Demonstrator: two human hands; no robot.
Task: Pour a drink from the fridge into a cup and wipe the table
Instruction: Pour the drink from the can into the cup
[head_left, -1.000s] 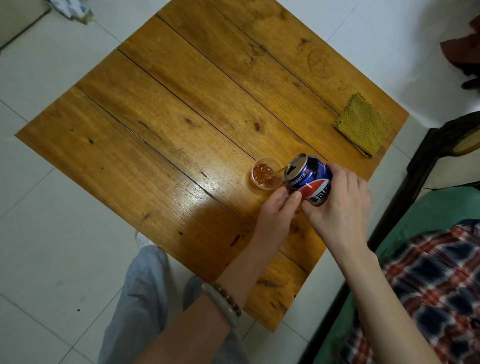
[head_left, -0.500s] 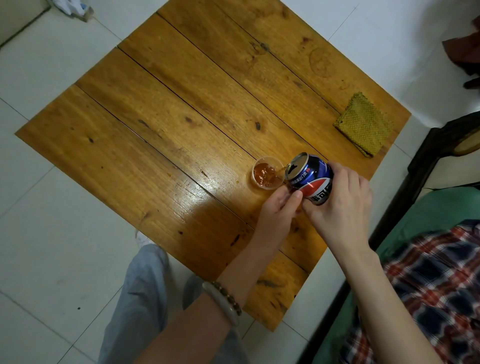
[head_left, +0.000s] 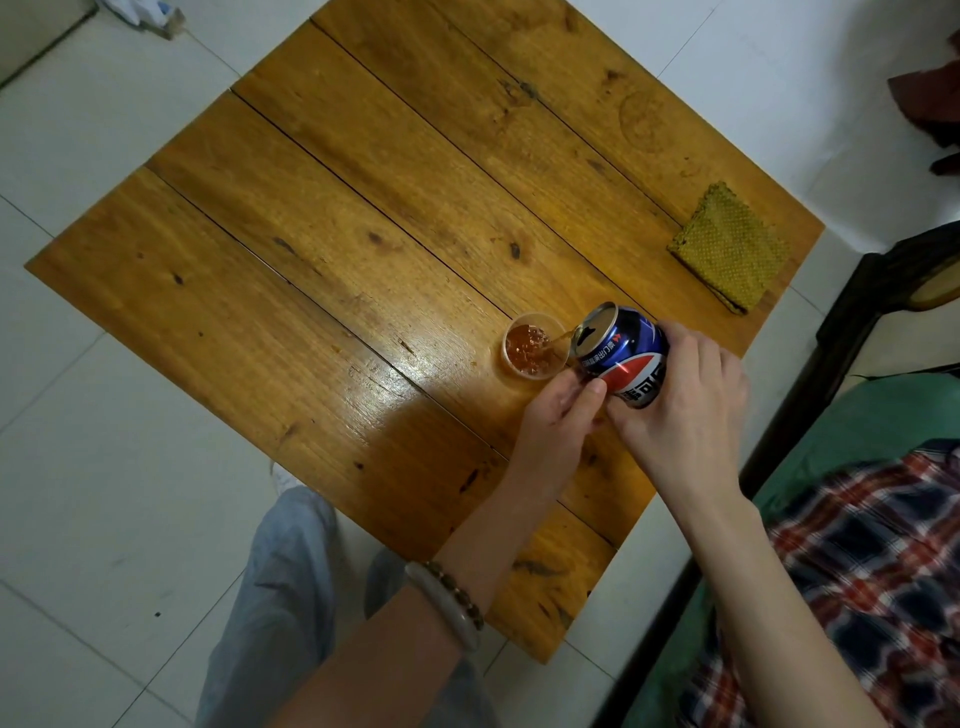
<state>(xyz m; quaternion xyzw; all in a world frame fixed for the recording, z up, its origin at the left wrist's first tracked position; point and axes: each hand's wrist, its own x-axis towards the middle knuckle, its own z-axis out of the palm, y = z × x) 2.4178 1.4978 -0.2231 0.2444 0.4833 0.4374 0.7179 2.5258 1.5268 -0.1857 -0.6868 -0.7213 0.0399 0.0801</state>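
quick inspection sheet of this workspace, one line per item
surface: wooden plank table, glossy, with knots and gaps between the planks
job's things: can tilted, thin stream running into clear cup, partly full; green cloth lying near the table's right edge
clutter: nothing seen
hands: right hand grips can; left hand pinches cup's near side
cables: nothing seen
surroundings: white tiled floor; dark chair at right

soft indoor light, glare on table (head_left: 363, 364), wide-angle bowing
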